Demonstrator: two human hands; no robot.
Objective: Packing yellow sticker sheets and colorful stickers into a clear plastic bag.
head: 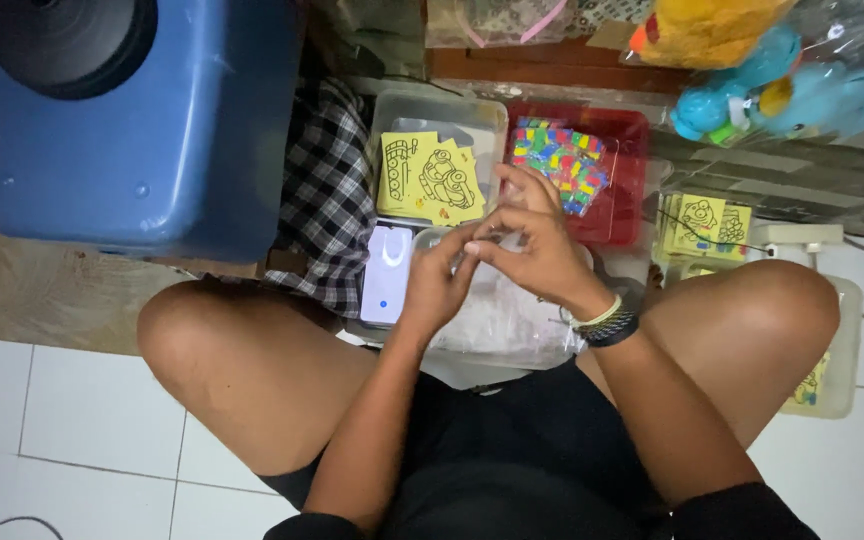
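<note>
Sitting cross-legged on the white tiled floor (102, 410), the person has both hands together above a crinkled clear plastic bag (512, 325) that lies between the knees. The left hand (437, 285) and the right hand (537, 250) meet fingertip to fingertip, fingers curled and pinched in as if around something very small; what they have hold of, if anything, is too small to make out. A black wristband with a pale edge (607, 322) sits on the right wrist.

Just beside the left hand lies a white smartphone with a lit screen (387, 275), resting against a black-and-white checked cloth (332, 200). Beyond the hands are a clear plastic tub holding yellow picture cards printed with cartoon vehicles (430, 175) and a red plastic tray of small multicoloured pieces (562, 165). More yellow cards (702, 225) lie to the right, and a large blue plastic container (132, 130) stands at the left.

As a judgement, whatever is pinched could slip and vanish into the folds of the bag, since the grip is only at the fingertips. A forearm swinging out could also nudge the phone or tip the tray.
</note>
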